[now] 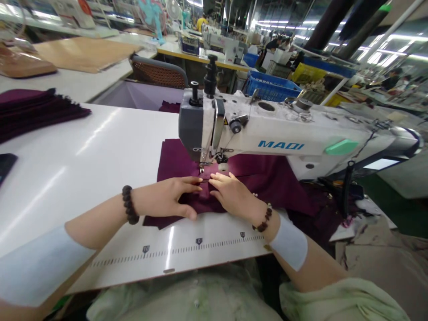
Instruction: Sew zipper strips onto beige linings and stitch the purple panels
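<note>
A dark purple fabric piece (267, 174) lies under the head of a white sewing machine (250, 129). My left hand (170, 196) rests on the fabric just left of the presser foot (202, 169), its fingers stretched out and the thumb spread away. From the right, my right hand (232, 194) lies on the same cloth, fingers extended and fingertips close to those of my left hand. Between the fingertips a fold or seam line shows in the fabric, right in front of the presser foot. The needle tip is too small to make out.
A stack of dark purple pieces (36, 111) sits at the table's left, above a dark flat object (6, 165). More dark cloth (317, 209) hangs at the right. Behind the machine stand a brown chair (160, 73) and a blue crate (272, 87). A printed ruler (199, 244) runs along the front edge.
</note>
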`<action>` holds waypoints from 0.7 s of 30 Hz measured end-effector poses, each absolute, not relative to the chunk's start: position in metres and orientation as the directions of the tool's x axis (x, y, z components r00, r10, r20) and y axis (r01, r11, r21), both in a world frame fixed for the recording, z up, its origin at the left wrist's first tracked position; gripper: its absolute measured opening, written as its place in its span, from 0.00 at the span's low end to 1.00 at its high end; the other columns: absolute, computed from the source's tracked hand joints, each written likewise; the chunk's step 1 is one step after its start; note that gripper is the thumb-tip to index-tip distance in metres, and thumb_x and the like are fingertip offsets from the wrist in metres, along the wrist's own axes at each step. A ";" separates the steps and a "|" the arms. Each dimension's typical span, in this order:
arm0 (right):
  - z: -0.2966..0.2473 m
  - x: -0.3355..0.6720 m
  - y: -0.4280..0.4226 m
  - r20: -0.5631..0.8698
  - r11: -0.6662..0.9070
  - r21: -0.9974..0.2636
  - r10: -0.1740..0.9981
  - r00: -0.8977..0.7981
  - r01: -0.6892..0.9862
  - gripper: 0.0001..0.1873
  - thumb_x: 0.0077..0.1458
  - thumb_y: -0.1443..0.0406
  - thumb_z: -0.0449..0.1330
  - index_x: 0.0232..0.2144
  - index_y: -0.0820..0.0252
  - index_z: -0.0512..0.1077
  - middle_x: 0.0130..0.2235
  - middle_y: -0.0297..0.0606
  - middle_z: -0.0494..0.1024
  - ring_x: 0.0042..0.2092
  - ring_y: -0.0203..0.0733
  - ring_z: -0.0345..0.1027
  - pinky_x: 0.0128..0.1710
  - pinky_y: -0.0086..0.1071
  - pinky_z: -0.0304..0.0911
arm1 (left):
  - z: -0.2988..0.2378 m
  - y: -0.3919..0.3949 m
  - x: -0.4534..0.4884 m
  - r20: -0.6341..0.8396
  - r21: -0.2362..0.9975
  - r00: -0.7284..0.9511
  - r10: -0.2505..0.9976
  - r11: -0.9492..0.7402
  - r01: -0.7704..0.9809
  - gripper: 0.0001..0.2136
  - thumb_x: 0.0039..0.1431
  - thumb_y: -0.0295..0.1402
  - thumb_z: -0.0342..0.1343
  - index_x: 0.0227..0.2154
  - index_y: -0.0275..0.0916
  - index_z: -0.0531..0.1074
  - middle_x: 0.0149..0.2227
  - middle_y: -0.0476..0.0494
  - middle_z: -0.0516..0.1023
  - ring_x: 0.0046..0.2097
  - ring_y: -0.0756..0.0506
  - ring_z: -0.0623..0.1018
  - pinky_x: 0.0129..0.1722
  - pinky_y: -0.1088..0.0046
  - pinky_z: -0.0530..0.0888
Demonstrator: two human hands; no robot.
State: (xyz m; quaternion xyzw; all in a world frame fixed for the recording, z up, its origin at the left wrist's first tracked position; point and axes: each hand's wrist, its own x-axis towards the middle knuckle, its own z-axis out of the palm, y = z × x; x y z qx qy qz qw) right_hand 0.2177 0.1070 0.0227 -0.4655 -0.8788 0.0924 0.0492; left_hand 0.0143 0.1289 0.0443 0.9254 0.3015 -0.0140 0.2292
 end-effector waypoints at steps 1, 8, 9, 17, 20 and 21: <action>0.019 0.217 0.104 0.006 0.544 -0.193 0.833 -0.554 0.816 0.14 0.60 0.67 0.50 0.45 0.66 0.69 0.52 0.46 0.67 0.55 0.45 0.58 0.57 0.46 0.51 | 0.043 0.131 0.012 -0.143 0.458 0.817 0.559 -0.694 0.556 0.22 0.60 0.45 0.47 0.48 0.32 0.69 0.56 0.36 0.65 0.57 0.44 0.66 0.55 0.70 0.63; 0.011 0.216 0.084 0.066 0.487 -0.230 0.872 -0.486 0.843 0.19 0.58 0.66 0.52 0.52 0.66 0.62 0.57 0.47 0.59 0.60 0.47 0.49 0.58 0.51 0.48 | 0.011 0.131 0.010 0.016 0.287 0.726 0.687 -0.699 0.655 0.20 0.58 0.39 0.52 0.48 0.30 0.69 0.52 0.36 0.68 0.53 0.42 0.69 0.55 0.66 0.64; 0.009 0.216 0.083 0.063 0.486 -0.237 0.872 -0.486 0.841 0.20 0.58 0.66 0.51 0.53 0.65 0.61 0.58 0.46 0.58 0.61 0.46 0.48 0.58 0.52 0.47 | 0.009 0.130 0.010 0.018 0.267 0.716 0.697 -0.694 0.669 0.22 0.56 0.40 0.54 0.50 0.30 0.67 0.53 0.35 0.68 0.53 0.41 0.69 0.55 0.66 0.65; 0.000 0.215 0.083 0.089 0.474 -0.234 0.880 -0.467 0.849 0.21 0.59 0.64 0.50 0.55 0.60 0.60 0.59 0.44 0.57 0.61 0.48 0.45 0.58 0.54 0.45 | 0.007 0.126 0.014 0.033 0.278 0.680 0.733 -0.660 0.698 0.28 0.52 0.46 0.56 0.50 0.30 0.67 0.53 0.35 0.67 0.52 0.41 0.70 0.53 0.68 0.67; -0.001 0.215 0.082 0.089 0.478 -0.228 0.878 -0.470 0.848 0.21 0.59 0.64 0.50 0.54 0.60 0.61 0.59 0.44 0.57 0.61 0.48 0.46 0.58 0.55 0.44 | 0.010 0.131 0.015 0.030 0.317 0.671 0.741 -0.643 0.697 0.19 0.61 0.40 0.47 0.49 0.33 0.68 0.52 0.39 0.69 0.51 0.45 0.71 0.52 0.70 0.67; -0.001 0.215 0.083 0.090 0.476 -0.234 0.879 -0.469 0.848 0.21 0.59 0.64 0.50 0.54 0.59 0.61 0.59 0.44 0.57 0.61 0.47 0.46 0.58 0.55 0.44 | 0.011 0.132 0.015 0.009 0.317 0.684 0.729 -0.651 0.690 0.18 0.61 0.38 0.48 0.49 0.33 0.68 0.52 0.40 0.69 0.52 0.45 0.71 0.53 0.71 0.67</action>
